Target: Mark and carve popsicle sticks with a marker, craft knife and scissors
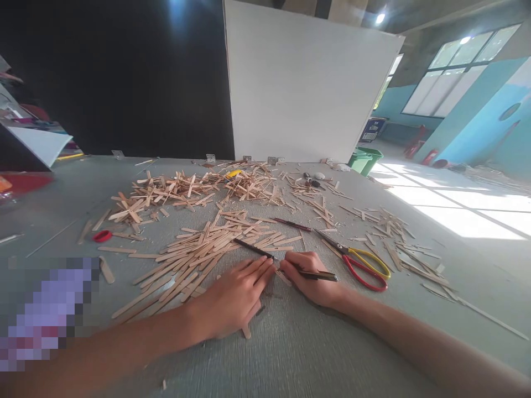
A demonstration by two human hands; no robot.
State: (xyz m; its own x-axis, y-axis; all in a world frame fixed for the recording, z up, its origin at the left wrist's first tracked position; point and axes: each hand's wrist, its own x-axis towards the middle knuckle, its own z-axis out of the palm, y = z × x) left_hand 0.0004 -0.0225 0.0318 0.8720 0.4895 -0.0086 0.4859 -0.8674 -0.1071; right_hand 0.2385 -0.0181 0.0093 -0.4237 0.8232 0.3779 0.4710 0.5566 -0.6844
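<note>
- Clock directions are taken from the spot where the two hands nearly meet.
- The left hand (238, 293) lies palm down with its fingers together, fingertips at the near end of a black strip (253, 247); whether it pinches anything underneath, I cannot tell.
- The strip is slim, straight and dark, pointing to 10 o'clock over the edge of the pale sticks.
- The right hand (309, 279) is clenched round a dark tool (318, 275), narrow and with a paler edge, whose back end points between 3 and 4 o'clock; its working tip is hidden.
- A wooden stick (246, 331) shows its rounded end from beneath the left hand, at 7 o'clock; it is flat, thin and light tan.
- Flat wooden sticks (197, 251) of the same kind overlap loosely at 9 to 10 o'clock.
- A tangled heap (178, 190) of sticks and pieces lies farther off at 10 o'clock.
- Scissors (360, 265) with one red and one yellow handle lie at 3 o'clock, blades toward 1.
- A dark red pen (292, 224) lies at 1 o'clock.
- A red ring (102, 236) sits at 9 to 10 o'clock on the grey surface (307, 354).
</note>
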